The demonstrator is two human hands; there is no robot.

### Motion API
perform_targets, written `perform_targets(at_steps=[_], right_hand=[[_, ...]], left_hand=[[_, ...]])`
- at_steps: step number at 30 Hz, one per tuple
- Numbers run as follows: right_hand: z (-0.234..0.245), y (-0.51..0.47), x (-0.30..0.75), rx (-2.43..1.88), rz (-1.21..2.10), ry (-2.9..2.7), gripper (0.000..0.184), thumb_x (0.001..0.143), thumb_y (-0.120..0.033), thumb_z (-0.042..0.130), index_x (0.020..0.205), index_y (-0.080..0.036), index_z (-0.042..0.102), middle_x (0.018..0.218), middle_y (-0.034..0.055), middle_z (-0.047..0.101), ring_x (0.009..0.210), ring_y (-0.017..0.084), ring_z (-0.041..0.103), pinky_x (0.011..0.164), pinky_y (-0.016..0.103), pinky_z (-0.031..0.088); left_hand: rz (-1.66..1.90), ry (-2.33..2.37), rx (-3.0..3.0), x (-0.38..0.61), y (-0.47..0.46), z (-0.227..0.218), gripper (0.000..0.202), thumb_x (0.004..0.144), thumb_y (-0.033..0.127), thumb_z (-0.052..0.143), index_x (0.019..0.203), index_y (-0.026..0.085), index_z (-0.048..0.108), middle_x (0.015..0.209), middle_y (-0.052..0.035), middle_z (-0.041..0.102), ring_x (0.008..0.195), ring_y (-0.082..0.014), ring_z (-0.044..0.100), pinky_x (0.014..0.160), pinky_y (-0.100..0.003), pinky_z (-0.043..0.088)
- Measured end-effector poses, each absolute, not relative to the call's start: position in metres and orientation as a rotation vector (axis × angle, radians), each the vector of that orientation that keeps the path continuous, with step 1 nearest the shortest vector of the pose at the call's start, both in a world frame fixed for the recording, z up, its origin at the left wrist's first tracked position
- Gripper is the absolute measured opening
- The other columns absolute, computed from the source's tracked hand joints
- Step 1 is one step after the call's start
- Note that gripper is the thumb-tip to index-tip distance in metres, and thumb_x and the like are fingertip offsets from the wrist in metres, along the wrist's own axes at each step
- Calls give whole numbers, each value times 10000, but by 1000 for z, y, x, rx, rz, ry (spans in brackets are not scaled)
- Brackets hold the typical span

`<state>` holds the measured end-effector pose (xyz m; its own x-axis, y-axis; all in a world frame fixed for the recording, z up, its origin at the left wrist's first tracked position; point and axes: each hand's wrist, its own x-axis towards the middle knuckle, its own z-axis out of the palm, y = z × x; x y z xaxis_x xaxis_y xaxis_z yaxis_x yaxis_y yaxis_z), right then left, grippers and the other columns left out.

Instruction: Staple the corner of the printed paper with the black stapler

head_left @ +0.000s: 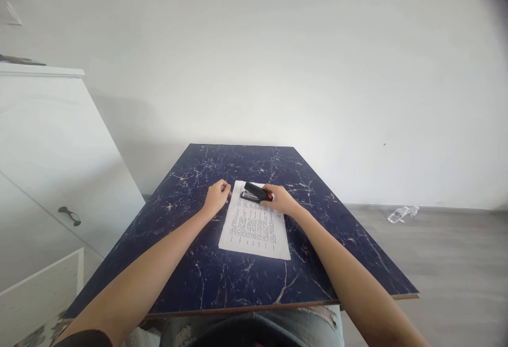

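Observation:
A printed sheet of paper [254,236] lies slightly askew on a dark blue, marble-patterned table [190,278]. Over its upper part is a black stapler [256,192] with an orange detail at its rear, its jaws apart and pointing left. My right hand [280,199] is closed around the stapler's rear end. Just left of the paper's top edge, my left hand [217,195] rests with its fingers curled in. Whatever those fingers hold, if anything, is too small or hidden to make out.
A white cabinet [51,140] with a dark handle [70,216] stands to the left of the table. Behind the table rises a pale wall [254,61]. Crumpled clear plastic [402,213] lies on the grey floor [448,262] at the right.

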<state>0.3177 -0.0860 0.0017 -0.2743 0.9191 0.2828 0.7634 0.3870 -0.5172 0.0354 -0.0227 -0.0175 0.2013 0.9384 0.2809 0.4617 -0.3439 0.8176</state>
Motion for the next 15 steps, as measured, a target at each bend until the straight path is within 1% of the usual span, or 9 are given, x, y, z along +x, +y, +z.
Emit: perform_targets(at_steps=[4,8,10,15], right_hand=[[12,-92,324,-1500,429,-2174,208,764,-322,753,932,-207,710,836,26,704,755,212,615,671,290,414],[15,-104,333,-1537,457,-2196,168,771,-318,749,881,-198,708,826,28,703,741,208,614,665,293,416],[13,-116,346,-1510,459,-2193,201,804,-351,734,933,-198,711,869,30,712,772,212,625,693,300,437],[3,-153,404,-1489,463,-2152,361,879,-443,690,1158,-214,703,1022,48,740,905,242,668,806,339,474]], left_hand=[[993,1316,1935,35,-20,-20,191,962,358,504,830,229,553,786,2,763,482,-147,637,609,-289,496],[940,1319,1986,35,-20,-20,212,960,363,516,801,231,567,795,-6,767,529,-161,650,638,-298,488],[918,1328,2016,35,-21,-19,221,960,361,519,791,231,576,798,-11,766,577,-171,663,658,-297,479],[872,1361,2076,36,-24,-15,224,959,353,529,788,228,602,802,-13,760,675,-193,672,689,-302,442]])
